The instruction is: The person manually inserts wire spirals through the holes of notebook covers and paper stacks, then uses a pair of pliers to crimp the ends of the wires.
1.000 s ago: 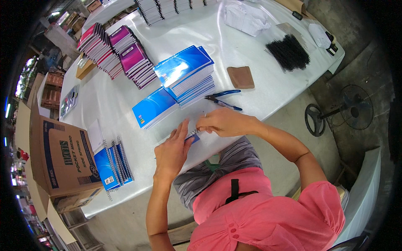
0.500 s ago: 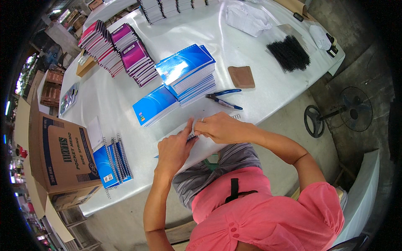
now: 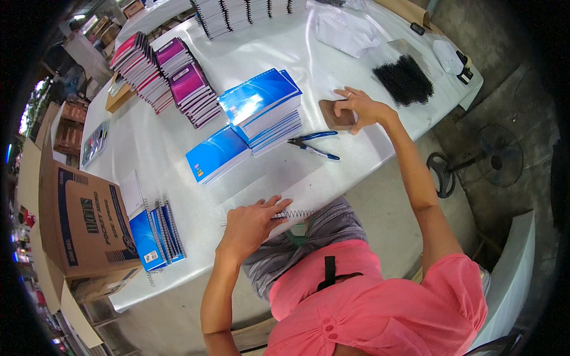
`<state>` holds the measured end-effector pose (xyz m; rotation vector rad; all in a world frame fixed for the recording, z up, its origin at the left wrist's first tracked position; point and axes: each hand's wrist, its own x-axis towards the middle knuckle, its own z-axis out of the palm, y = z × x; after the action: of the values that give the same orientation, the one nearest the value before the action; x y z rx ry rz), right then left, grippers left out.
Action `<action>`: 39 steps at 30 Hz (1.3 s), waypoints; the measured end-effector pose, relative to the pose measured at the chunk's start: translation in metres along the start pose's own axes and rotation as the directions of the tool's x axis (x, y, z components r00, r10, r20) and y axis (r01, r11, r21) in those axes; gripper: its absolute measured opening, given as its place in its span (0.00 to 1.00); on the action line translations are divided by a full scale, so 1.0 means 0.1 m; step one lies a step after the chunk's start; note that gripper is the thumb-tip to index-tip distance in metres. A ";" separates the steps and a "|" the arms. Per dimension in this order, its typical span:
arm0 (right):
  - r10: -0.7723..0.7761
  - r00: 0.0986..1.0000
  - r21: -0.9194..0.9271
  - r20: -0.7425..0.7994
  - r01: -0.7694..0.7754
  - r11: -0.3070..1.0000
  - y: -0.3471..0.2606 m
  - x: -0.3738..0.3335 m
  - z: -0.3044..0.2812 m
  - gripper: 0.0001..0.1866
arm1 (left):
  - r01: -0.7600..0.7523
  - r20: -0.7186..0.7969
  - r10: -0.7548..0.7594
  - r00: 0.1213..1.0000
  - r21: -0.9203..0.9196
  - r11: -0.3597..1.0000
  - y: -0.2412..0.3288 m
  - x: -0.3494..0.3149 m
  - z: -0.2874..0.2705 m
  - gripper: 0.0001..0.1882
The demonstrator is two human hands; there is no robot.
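Near the table's front edge, my left hand point(image 3: 249, 226) is closed over a thin metal spiral wire point(image 3: 301, 213), pressing it with the fingertips. The wire's loose coil sticks out to the right; whatever lies beneath my palm is hidden. My right hand point(image 3: 363, 111) reaches out to the right, fingers spread, its fingertips over a flat brown pad point(image 3: 336, 121). It appears to touch the pad and holds nothing visible. Between the hands lie blue-handled pliers point(image 3: 314, 145), jaws toward the notebooks. Behind them are stacks of blue-covered notebooks point(image 3: 261, 95).
Several spiral-bound blue notebooks point(image 3: 155, 234) lie at left beside a cardboard box point(image 3: 95, 219). Pink and purple notebooks point(image 3: 193, 89) are stacked at back left. A heap of black coils point(image 3: 404, 81) and a white wrapped bundle point(image 3: 346, 32) occupy the far right. A fan point(image 3: 499, 155) stands beyond the table.
My right hand has left the spiral wire and moved up and right to the brown pad. My left hand stays near the edge, slightly lower, and more of the coil now shows.
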<state>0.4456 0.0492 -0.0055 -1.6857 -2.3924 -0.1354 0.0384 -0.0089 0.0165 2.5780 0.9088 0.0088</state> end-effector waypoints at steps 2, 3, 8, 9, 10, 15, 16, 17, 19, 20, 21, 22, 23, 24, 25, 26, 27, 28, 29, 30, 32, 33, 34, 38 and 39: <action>-0.127 0.970 0.616 0.207 -0.029 0.787 0.19 0.06 0.00 0.22 | 0.009 -0.074 -0.003 0.997 0.074 0.997 0.01 -0.01 -0.01 0.28; -0.150 0.965 0.618 0.214 -0.015 0.786 0.20 0.07 0.00 0.22 | 0.030 -0.084 -0.024 0.996 0.064 0.997 -0.03 -0.05 0.02 0.28; -0.067 0.972 0.769 0.226 -0.136 0.624 -0.35 -0.03 -0.33 0.26 | 0.187 -0.189 -0.155 0.970 0.165 0.968 -0.25 -0.27 0.10 0.36; -0.272 0.930 0.912 0.249 -0.131 0.388 -0.55 0.01 -0.31 0.29 | 0.191 -0.090 -0.185 0.979 0.065 0.979 -0.28 -0.30 0.09 0.36; -0.412 0.859 0.906 0.303 -0.125 0.405 -0.85 0.10 -0.25 0.31 | 0.200 -0.083 -0.194 0.978 0.068 0.978 -0.31 -0.32 0.06 0.36; -0.659 0.720 0.971 0.218 -0.096 0.218 -1.48 0.36 -0.04 0.33 | 0.173 0.011 -0.173 0.985 0.022 0.985 -0.42 -0.27 -0.12 0.42; -0.645 0.714 0.948 0.273 -0.086 0.306 -1.57 0.38 0.00 0.32 | 0.177 0.007 -0.177 0.984 0.017 0.984 -0.42 -0.24 -0.12 0.42; -0.627 0.708 0.917 0.325 -0.074 0.392 -1.61 0.39 0.01 0.32 | 0.143 -0.021 -0.143 0.990 0.023 0.989 -0.42 -0.20 -0.10 0.44; -0.628 0.705 0.920 0.329 -0.090 0.381 -1.55 0.45 -0.01 0.31 | 0.117 -0.055 -0.114 0.992 0.041 0.992 -0.44 -0.16 -0.11 0.46; -0.626 0.704 0.922 0.337 -0.113 0.370 -1.53 0.47 -0.02 0.31 | 0.131 -0.051 -0.128 0.990 0.046 0.990 -0.45 -0.16 -0.12 0.46; -0.631 0.697 0.922 0.340 -0.115 0.370 -1.53 0.46 -0.02 0.31 | 0.145 -0.044 -0.144 0.989 0.041 0.989 -0.45 -0.15 -0.10 0.47; -0.646 0.710 0.947 0.280 -0.096 0.305 -1.54 0.44 -0.01 0.30 | 0.152 -0.046 -0.150 0.988 0.035 0.988 -0.44 -0.13 -0.09 0.47; -0.656 0.722 0.968 0.219 -0.077 0.239 -1.55 0.44 0.00 0.30 | 0.159 -0.057 -0.157 0.986 0.040 0.986 -0.43 -0.12 -0.10 0.47; -0.655 0.725 0.969 0.215 -0.074 0.237 -1.56 0.45 0.04 0.30 | 0.159 -0.066 -0.155 0.986 0.055 0.986 -0.43 -0.11 -0.12 0.48; -0.622 0.739 0.933 0.261 -0.027 0.359 -1.58 0.47 0.11 0.30 | 0.158 -0.065 -0.154 0.986 0.060 0.986 -0.43 -0.13 -0.13 0.48; -0.583 0.755 0.879 0.301 0.017 0.476 -1.59 0.49 0.15 0.29 | 0.137 -0.102 -0.132 0.986 0.035 0.990 -0.42 -0.16 -0.13 0.48; -0.590 0.747 0.877 0.307 0.020 0.481 -1.58 0.48 0.14 0.29 | 0.122 -0.151 -0.121 0.981 -0.002 0.993 -0.42 -0.18 -0.10 0.48; -0.628 0.751 0.960 0.203 -0.025 0.279 -1.56 0.44 0.12 0.29 | 0.128 -0.161 -0.128 0.979 -0.009 0.992 -0.42 -0.18 -0.08 0.48; -0.642 0.761 0.995 0.096 -0.071 0.064 -1.55 0.43 0.11 0.28 | 0.197 -0.166 -0.190 0.968 0.022 0.980 -0.41 -0.17 -0.06 0.48; -0.640 0.763 0.996 0.090 -0.069 0.058 -1.58 0.45 0.13 0.28 | 0.258 -0.160 -0.245 0.956 0.065 0.964 -0.41 -0.18 -0.07 0.49; -0.555 0.775 0.878 0.301 0.002 0.478 -1.66 0.49 0.20 0.31 | 0.265 -0.182 -0.251 0.951 0.055 0.963 -0.39 -0.21 -0.09 0.48; -0.560 0.771 0.876 0.303 0.007 0.483 -1.63 0.48 0.20 0.31 | 0.273 -0.219 -0.261 0.940 0.029 0.961 -0.38 -0.22 -0.08 0.47; -0.576 0.783 0.961 0.235 -0.097 0.259 -1.57 0.44 0.19 0.33 | 0.276 -0.226 -0.264 0.938 0.025 0.961 -0.40 -0.22 -0.07 0.47; -0.547 0.744 0.895 0.383 -0.153 0.419 -1.70 0.53 0.15 0.41 | 0.257 -0.267 -0.287 0.920 -0.141 0.956 -0.42 -0.26 -0.05 0.48; -0.549 0.743 0.894 0.382 -0.147 0.424 -1.68 0.53 0.16 0.41 | 0.254 -0.260 -0.313 0.913 -0.236 0.938 -0.41 -0.25 -0.06 0.49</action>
<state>0.2691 0.0438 -0.0011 -0.8802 -2.2508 1.6660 -0.0074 0.0074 0.0099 2.2722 1.3163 0.3913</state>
